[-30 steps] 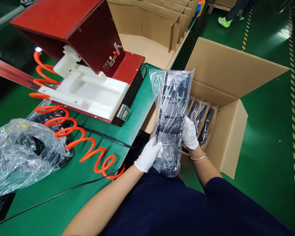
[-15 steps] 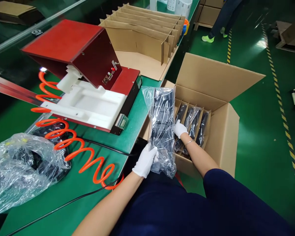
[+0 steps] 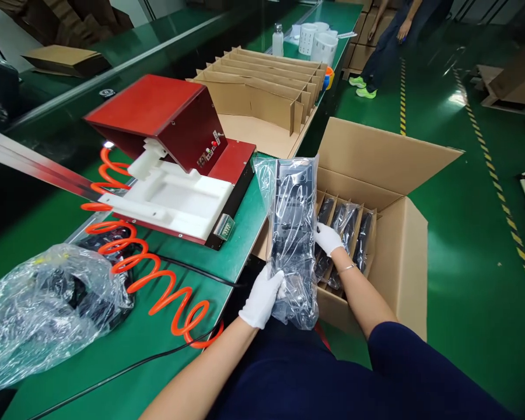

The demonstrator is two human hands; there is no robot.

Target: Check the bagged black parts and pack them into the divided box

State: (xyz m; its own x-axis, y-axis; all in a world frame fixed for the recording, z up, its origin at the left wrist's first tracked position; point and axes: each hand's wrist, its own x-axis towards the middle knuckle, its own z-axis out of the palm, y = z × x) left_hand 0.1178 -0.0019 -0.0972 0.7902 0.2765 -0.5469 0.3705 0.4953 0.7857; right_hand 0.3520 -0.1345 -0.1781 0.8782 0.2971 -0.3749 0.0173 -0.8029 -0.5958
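A long black plastic part in a clear bag (image 3: 294, 216) is held up in front of me, between the bench and the carton. My left hand (image 3: 262, 296), in a white glove, is closed on its lower left edge, thumb on top. My right hand (image 3: 329, 239), also gloved, grips the right edge; its fingertips are partly hidden behind the bag. Below and to the right stands an open cardboard box (image 3: 413, 262). Several bagged black parts (image 3: 362, 239) stand upright between its cardboard dividers.
On the green bench (image 3: 166, 356) sits a red machine with a white fixture (image 3: 188, 192). An orange coiled hose (image 3: 157, 274) and a plastic-wrapped bundle (image 3: 56, 315) lie nearer. Behind are a cardboard divider grid (image 3: 254, 99) and white containers (image 3: 324, 48). A person (image 3: 385, 46) stands farther back.
My view has tilted up slightly, so the scene sits lower. Both hands keep their hold on the bagged part, which stays in nearly the same place. The person behind has shifted their feet.
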